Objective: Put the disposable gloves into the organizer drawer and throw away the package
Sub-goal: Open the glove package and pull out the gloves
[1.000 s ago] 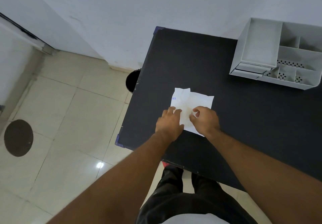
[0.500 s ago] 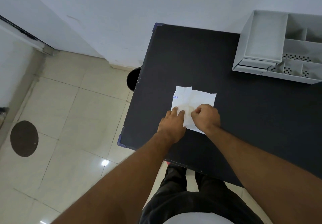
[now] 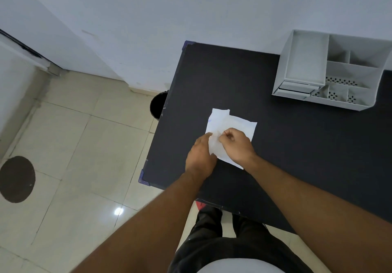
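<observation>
A flat white glove package [image 3: 231,124] with small blue print lies on the black table [image 3: 244,77] near its left side. My left hand [image 3: 200,156] rests on the package's near left edge, fingertips touching it. My right hand [image 3: 236,144] pinches the package's middle between thumb and fingers. The white organizer [image 3: 331,69] stands at the table's far right, with a closed drawer [image 3: 297,87] at its lower left and several open compartments. No loose gloves show.
A black bin [image 3: 158,105] stands on the tiled floor against the table's left edge. A dark round patch [image 3: 17,178] marks the floor at far left. The white wall runs behind the table. My legs stand at the table's near edge.
My left hand slid from lying flat on the package to its left edge. My right hand shifted slightly left and pinches the middle. The package has stayed in place.
</observation>
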